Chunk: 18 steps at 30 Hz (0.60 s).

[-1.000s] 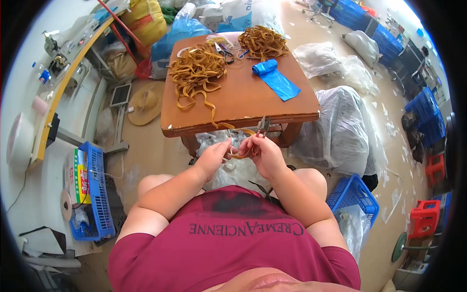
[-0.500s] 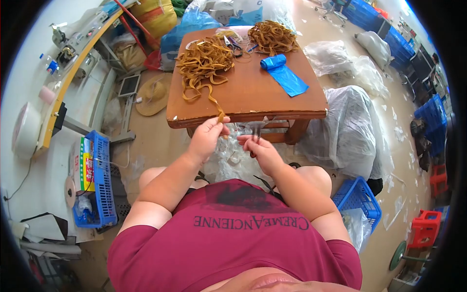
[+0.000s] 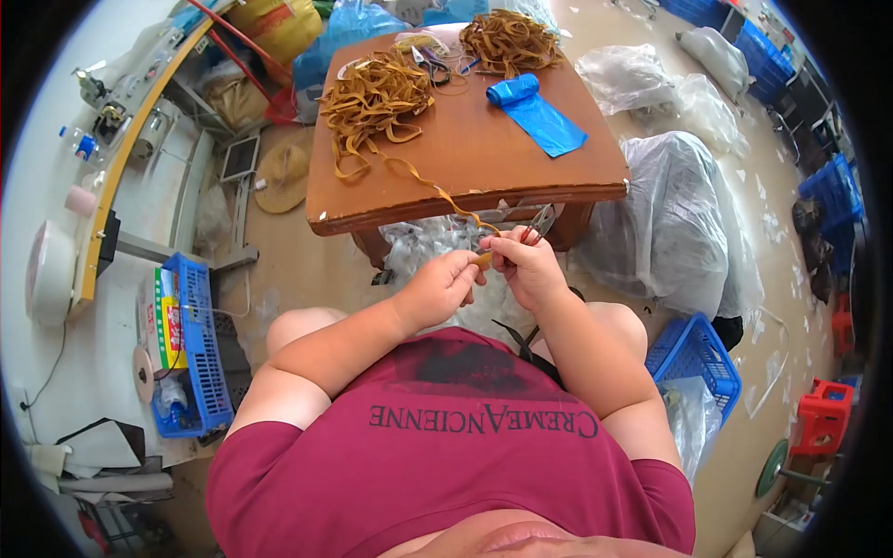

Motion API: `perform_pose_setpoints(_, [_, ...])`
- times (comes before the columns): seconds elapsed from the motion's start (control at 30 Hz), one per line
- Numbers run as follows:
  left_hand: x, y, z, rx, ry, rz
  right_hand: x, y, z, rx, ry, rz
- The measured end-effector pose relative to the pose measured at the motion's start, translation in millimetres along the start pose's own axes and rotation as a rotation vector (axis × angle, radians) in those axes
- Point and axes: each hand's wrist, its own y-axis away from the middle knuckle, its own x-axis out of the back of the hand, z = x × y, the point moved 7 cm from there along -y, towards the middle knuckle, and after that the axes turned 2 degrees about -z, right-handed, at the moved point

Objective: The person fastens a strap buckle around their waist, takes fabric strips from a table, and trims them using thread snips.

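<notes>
A mustard-brown fabric strap point(image 3: 453, 201) runs from the left heap point(image 3: 377, 98) on the table, over its front edge, down to my hands. My left hand point(image 3: 445, 284) is closed, pinching the strap's folded end between thumb and fingers. Right beside it, my right hand point(image 3: 530, 268) pinches the strap with thumb and forefinger. It also keeps hold of a pair of scissors point(image 3: 534, 229), whose blades point up and away from me. The scissors' handles are partly hidden by the fingers.
The wooden table point(image 3: 484, 172) also bears a second strap heap point(image 3: 510, 42), a blue plastic bag roll point(image 3: 539, 116) and another pair of scissors point(image 3: 431, 67). Plastic-wrapped bundles point(image 3: 674, 219) stand to the right. Blue baskets point(image 3: 200, 344) flank me on both sides.
My left hand has moved right and down, drawing the strap along. My right hand has moved slightly right and now pinches the strap too. The view has shifted a little.
</notes>
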Motion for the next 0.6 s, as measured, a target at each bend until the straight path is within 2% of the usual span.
perform_pose_setpoints(0.07, [3,0,0,-0.066,0.136,0.078,0,1,-2,0.042,0.06,-0.019])
perform_pose_setpoints(0.17, [6,1,1,-0.011,0.2,0.109,-1,2,-4,0.103,0.173,0.013])
perform_pose_setpoints(0.27, [8,4,17,-0.065,0.222,0.112,-1,6,-6,0.133,0.297,0.042])
perform_pose_setpoints(0.37, [2,-2,11,0.055,0.172,-0.116,-1,9,-4,0.154,0.367,0.023])
perform_pose_setpoints(0.43, [7,-2,5,0.123,0.329,-0.104,0,10,-7,0.213,0.463,0.039])
perform_pose_setpoints(0.47, [10,-2,2,0.157,0.407,-0.099,1,10,-6,0.156,0.464,0.036])
perform_pose_setpoints(0.53, [19,-1,10,0.101,0.563,-0.066,4,10,-7,0.041,0.463,0.032])
perform_pose_setpoints(0.6, [32,-1,12,0.031,0.671,-0.027,1,12,-2,-0.089,0.387,-0.063])
